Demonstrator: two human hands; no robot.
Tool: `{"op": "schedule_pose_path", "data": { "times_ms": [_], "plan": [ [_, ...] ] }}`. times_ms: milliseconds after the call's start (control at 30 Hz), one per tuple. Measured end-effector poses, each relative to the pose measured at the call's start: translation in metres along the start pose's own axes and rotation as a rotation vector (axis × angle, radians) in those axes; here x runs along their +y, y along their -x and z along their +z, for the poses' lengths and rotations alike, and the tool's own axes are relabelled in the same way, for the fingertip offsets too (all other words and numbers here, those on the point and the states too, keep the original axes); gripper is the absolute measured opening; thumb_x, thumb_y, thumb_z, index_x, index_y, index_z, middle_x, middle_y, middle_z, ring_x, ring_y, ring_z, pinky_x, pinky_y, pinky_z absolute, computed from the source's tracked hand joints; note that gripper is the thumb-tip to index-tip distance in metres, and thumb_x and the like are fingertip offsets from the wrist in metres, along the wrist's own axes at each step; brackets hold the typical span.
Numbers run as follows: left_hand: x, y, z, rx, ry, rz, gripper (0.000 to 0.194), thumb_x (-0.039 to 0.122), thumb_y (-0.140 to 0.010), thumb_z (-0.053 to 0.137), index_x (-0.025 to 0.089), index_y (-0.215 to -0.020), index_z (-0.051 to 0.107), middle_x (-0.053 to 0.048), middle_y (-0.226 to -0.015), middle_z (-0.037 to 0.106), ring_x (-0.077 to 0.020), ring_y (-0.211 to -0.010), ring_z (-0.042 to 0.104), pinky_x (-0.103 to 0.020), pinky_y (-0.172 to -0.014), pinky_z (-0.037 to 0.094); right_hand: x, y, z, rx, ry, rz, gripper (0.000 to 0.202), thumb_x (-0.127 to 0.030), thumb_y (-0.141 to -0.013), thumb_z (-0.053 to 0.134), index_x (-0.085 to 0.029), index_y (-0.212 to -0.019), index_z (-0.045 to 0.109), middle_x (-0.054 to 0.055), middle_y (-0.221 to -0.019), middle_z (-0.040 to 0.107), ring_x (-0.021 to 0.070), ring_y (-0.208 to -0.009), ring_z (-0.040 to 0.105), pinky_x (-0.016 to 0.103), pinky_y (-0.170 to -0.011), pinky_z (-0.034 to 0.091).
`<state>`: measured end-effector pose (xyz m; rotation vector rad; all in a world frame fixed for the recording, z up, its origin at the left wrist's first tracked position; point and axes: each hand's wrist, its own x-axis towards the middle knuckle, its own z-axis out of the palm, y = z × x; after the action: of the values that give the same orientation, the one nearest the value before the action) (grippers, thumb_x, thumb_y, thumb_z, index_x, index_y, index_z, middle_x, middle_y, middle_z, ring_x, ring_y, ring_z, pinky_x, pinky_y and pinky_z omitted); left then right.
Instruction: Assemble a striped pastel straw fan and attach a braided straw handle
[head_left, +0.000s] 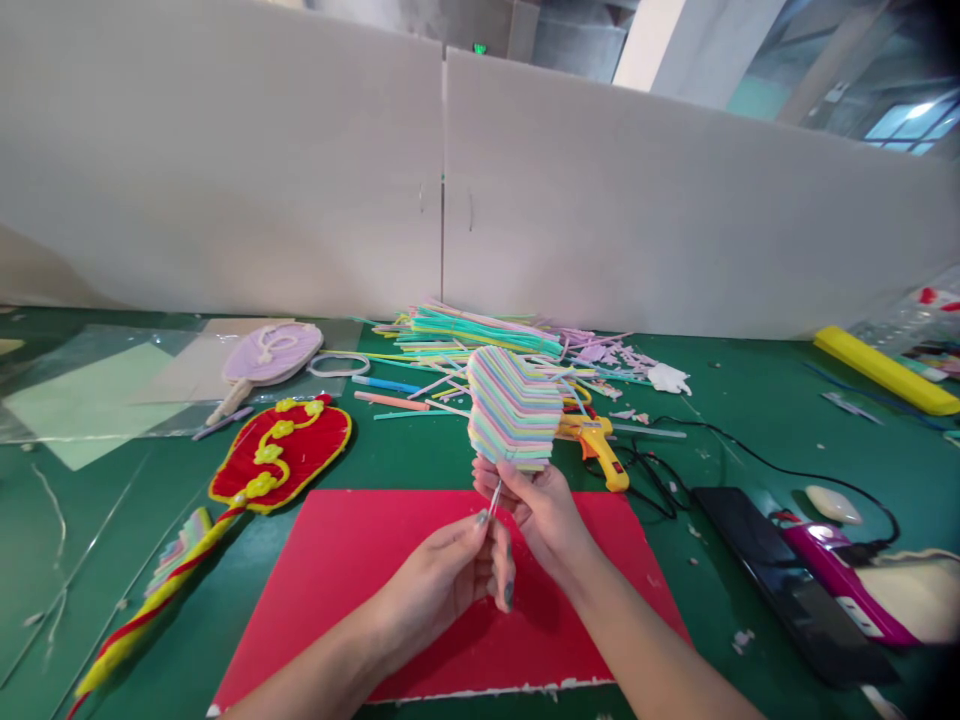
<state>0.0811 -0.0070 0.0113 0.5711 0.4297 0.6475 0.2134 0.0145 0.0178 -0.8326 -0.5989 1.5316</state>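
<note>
Above the red board, my right hand (536, 505) is closed on the lower edge of a pastel striped panel (514, 405), made of fuzzy pipe cleaners laid side by side in zigzag rows. The panel stands roughly upright with its striped face towards me. My left hand (465, 555) pinches a slim silver pointed tool (495, 497), its tip up at the panel's bottom edge by my right fingers. Whether it is tweezers or small scissors I cannot make out.
A red board (337, 590) lies on the green table. Loose pipe cleaners (480, 335) are heaped behind, near a yellow glue gun (600, 450). Left are a red fan (300, 465) and a lilac fan (274, 352); right, a black phone (780, 580), a magenta power strip (840, 570) and cables.
</note>
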Motion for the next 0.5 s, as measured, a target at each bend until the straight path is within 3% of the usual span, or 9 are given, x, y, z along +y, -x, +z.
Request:
{"op": "schedule_pose_path", "data": {
  "times_ms": [267, 500],
  "plan": [
    [-0.0037, 0.0037, -0.0034, -0.109, 0.01, -0.055, 0.032, 0.041, -0.084, 0.05, 0.016, -0.065, 0.047, 0.004, -0.041, 0.046, -0.009, -0.037, 0.045, -0.02, -0.043, 0.037, -0.0007, 0.0028, 0.0013, -0.01, -0.019, 0.045, 0.026, -0.028, -0.064, 0.077, -0.014, -0.084, 0.07, 0.008, -0.08, 0.073, 0.0204, -0.071, 0.07, 0.038, -0.081, 0.054],
    [-0.0016, 0.0033, -0.0054, -0.114, -0.082, -0.118, 0.036, 0.045, -0.083, 0.051, 0.016, -0.063, 0.046, 0.0, -0.04, 0.054, -0.0105, -0.036, 0.05, -0.019, -0.042, 0.036, -0.0031, 0.004, 0.0008, -0.051, -0.018, 0.052, 0.024, -0.027, -0.065, 0.076, -0.014, -0.084, 0.071, 0.008, -0.079, 0.073, 0.0201, -0.071, 0.07, 0.035, -0.078, 0.056]
  ]
}}
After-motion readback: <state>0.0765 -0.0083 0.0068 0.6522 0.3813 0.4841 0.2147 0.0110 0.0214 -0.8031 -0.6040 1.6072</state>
